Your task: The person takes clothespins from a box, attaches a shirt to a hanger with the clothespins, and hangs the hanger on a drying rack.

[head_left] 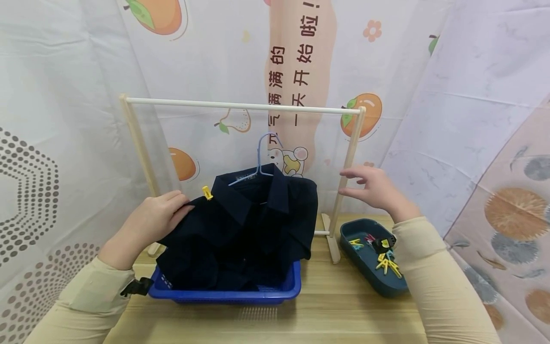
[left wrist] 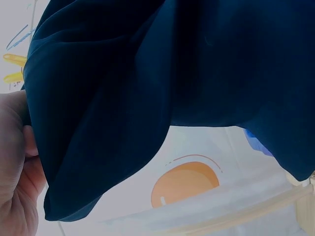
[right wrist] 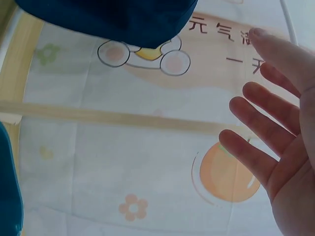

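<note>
A dark navy shirt (head_left: 227, 224) with a collar hangs on a light-blue wire hanger (head_left: 259, 157) above a blue basket (head_left: 227, 297). The hanger's hook stands free below the rack's top bar. At the shirt's left shoulder, my left hand (head_left: 156, 220) pinches the cloth, close to a yellow clothespin (head_left: 207, 193) clipped there. In the left wrist view, the shirt (left wrist: 108, 98) drapes down from the left hand (left wrist: 17, 162). My right hand (head_left: 371, 188) is in the air by the rack's right post, fingers spread and holding nothing, as the right wrist view also shows.
A wooden rack (head_left: 245, 106) with a white top bar stands behind the shirt. To its right, a dark teal tray (head_left: 365, 267) holds several coloured clothespins (head_left: 386, 265). Printed curtains (head_left: 206, 57) enclose the wooden table (head_left: 339, 315) at the back and sides.
</note>
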`<action>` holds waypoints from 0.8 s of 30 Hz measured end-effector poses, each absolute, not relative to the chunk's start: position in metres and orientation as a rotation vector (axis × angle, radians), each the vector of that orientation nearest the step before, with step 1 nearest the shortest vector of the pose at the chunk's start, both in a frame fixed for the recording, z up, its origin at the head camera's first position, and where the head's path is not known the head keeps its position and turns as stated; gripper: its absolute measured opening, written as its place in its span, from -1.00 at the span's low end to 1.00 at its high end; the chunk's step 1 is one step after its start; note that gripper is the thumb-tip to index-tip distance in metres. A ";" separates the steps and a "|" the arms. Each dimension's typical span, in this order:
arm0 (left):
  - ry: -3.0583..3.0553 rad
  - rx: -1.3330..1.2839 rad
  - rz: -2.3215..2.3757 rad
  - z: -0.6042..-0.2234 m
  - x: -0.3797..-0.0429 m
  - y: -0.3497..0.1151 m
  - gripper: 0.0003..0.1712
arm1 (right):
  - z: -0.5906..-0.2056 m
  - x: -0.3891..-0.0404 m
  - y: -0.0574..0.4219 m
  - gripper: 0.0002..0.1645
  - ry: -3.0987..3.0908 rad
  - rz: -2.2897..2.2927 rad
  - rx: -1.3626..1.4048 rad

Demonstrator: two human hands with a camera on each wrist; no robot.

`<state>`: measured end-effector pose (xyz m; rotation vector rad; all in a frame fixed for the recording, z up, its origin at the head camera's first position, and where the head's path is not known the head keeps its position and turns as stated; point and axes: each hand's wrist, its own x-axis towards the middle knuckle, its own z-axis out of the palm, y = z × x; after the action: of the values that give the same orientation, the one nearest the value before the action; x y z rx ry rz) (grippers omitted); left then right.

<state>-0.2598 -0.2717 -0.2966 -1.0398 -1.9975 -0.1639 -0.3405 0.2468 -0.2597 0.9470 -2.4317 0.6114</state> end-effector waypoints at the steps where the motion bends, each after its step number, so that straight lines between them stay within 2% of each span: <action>1: -1.996 -1.041 -0.164 -0.297 -0.260 -0.272 -0.86 | -0.261 -0.341 0.249 -0.49 -2.433 0.615 0.943; 24: -2.005 -1.021 -0.164 -0.298 -0.260 -0.274 -0.87 | -0.287 -0.356 0.293 -0.41 -2.641 0.619 0.750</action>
<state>-0.2602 -0.2744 -0.2977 -1.0209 -2.0053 -0.1642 -0.3563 0.2933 -0.2869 0.7502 -2.6406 0.6194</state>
